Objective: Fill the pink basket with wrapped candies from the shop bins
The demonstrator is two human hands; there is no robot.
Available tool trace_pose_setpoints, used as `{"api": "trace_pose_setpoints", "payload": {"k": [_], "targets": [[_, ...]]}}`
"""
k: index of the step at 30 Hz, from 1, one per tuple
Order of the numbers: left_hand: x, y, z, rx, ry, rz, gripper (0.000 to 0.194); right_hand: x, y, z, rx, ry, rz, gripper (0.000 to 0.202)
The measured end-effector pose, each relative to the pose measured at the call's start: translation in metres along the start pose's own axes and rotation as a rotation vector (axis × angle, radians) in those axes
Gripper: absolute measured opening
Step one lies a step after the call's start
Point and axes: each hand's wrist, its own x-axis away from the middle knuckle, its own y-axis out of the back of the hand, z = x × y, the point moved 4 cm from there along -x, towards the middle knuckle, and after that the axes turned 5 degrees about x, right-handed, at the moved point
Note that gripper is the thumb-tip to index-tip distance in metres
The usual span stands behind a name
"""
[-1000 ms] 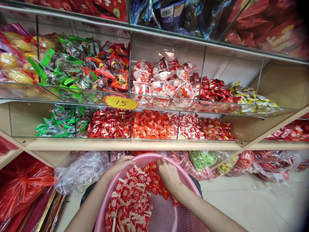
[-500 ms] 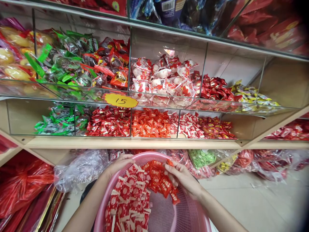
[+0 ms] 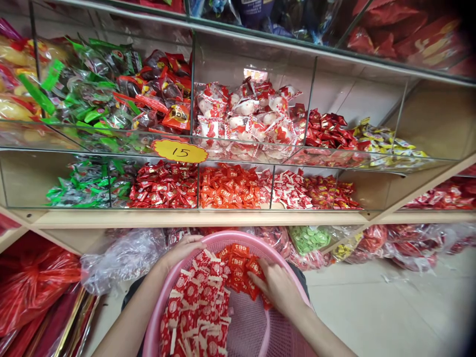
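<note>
A pink mesh basket [image 3: 162, 302] stands low in front of me. My left hand [image 3: 185, 252] is closed over its upper left rim. Down inside the right part, my right hand [image 3: 278, 287] has its fingers curled into the orange-red wrapped candies [image 3: 238, 265], with the thumb towards the middle. Its fingertips are partly hidden among the wrappers. A larger pile of red and white wrapped candies [image 3: 201, 302] fills the basket's left side. Bare mesh shows at the lower right.
Ahead is a shelf [image 3: 208, 218] with glass-walled compartments of wrapped candies. A yellow price tag [image 3: 180, 150] reads 15. Plastic bags [image 3: 122, 258] line the floor under the shelf, and a red bag [image 3: 33, 282] stands at left.
My right hand has moved left and slightly down, from holding up an orange-red candy at the pile's edge to reaching into the pile. My left hand stays on the rim. The view has shifted slightly.
</note>
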Motion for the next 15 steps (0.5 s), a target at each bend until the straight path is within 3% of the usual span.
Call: {"api": "trace_pose_setpoints", "payload": {"k": [7, 15], "targets": [[0.002, 0.001, -0.001, 0.010, -0.001, -0.022, 0.031, -0.002, -0.002, 0.006, 0.334, 0.012, 0.036, 0.035], [-0.001, -0.001, 0.000, 0.011, -0.030, 0.037, 0.034, -0.007, -0.005, 0.014, 0.403, 0.057, 0.100, 0.038]]}}
